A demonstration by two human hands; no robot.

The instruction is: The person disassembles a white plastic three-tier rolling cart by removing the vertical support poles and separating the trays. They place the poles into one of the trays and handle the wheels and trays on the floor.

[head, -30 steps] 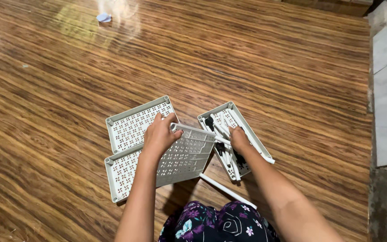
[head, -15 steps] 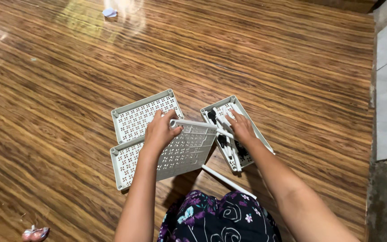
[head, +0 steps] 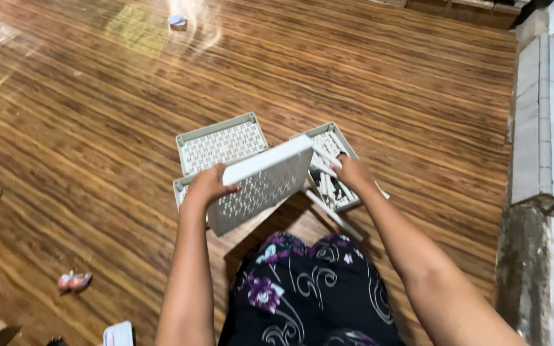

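Three perforated grey plastic trays lie on the glossy wood-grain floor (head: 386, 83), and we hold a fourth, the tilted tray (head: 261, 182), above them. Our left hand (head: 208, 186) grips its near edge, fingers curled. Our right hand (head: 352, 172) rests beside it on white rods (head: 328, 186); its grip we cannot tell. The tray has risen steeper than before.

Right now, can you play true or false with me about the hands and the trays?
1. The left hand holds a perforated grey tray tilted up off the floor. True.
2. The right hand rests on the flowered skirt. False: it is over the tray of white rods.
3. Every tray is lifted. False: a flat tray lies on the wooden floor.
4. One white rod lies on the floor. True.
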